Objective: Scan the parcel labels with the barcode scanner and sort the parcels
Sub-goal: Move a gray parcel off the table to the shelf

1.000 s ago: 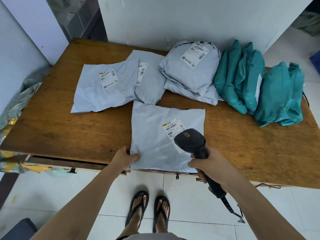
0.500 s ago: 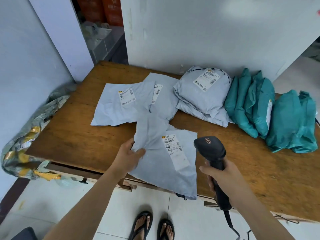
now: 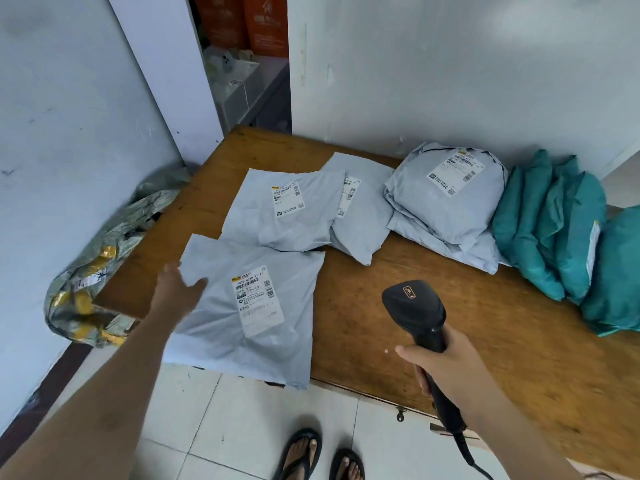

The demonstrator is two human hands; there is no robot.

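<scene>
The grey parcel lies label-up at the wooden table's front left, overhanging the edge above a tiled floor. The left hand, fingers spread and empty, is at its left edge. The right hand grips the barcode scanner to its right.

The left forearm and the right forearm are both bare as far as the lower edge of the view. The left hand and the right hand are bare too, and the left one looks a little blurred. On the feet are black flip-flops, each with a thin strap that passes between the toes.
</scene>
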